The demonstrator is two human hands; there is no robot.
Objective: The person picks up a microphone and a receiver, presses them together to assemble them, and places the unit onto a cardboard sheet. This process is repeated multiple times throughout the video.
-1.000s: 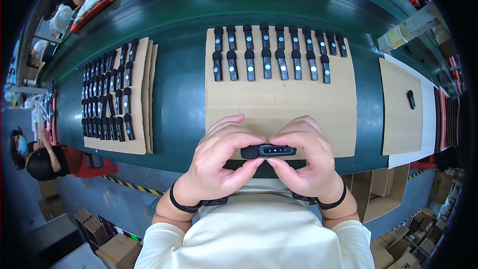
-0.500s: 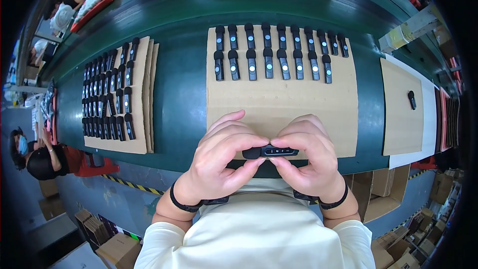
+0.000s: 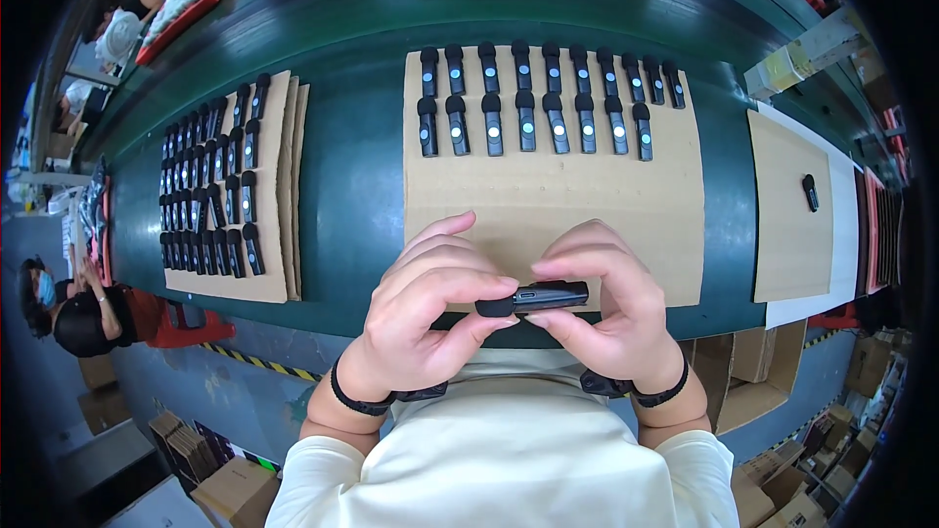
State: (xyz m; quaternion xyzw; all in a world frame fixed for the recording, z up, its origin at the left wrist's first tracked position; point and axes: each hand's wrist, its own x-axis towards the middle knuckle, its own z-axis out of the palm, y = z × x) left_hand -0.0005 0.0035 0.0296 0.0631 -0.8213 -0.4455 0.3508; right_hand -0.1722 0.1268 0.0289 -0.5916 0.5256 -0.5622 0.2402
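A small black clip-on microphone (image 3: 551,295) with a rounded foam tip lies sideways between my two hands, above the near edge of the middle cardboard sheet (image 3: 479,200). Finger and thumb of my left hand (image 3: 423,305) pinch the foam end. The body is gripped by my right hand (image 3: 623,305), thumb below and index finger above. A side with a small port-like slot faces up. Beyond my hands, two rows of similar microphones (image 3: 526,122) with pale round stickers lie on the far half of the sheet.
At left, more microphones (image 3: 233,198) fill stacked cardboard (image 3: 279,279). A single microphone (image 3: 810,193) lies on another sheet (image 3: 782,235) at right. All rest on a green bench (image 3: 352,176). A seated person (image 3: 93,308) is at far left; an open carton (image 3: 753,406) stands below right.
The microphone has rolled about its length, so a different side with one slot shows instead of the face with several small marks. My right index finger has lifted and shifted slightly.
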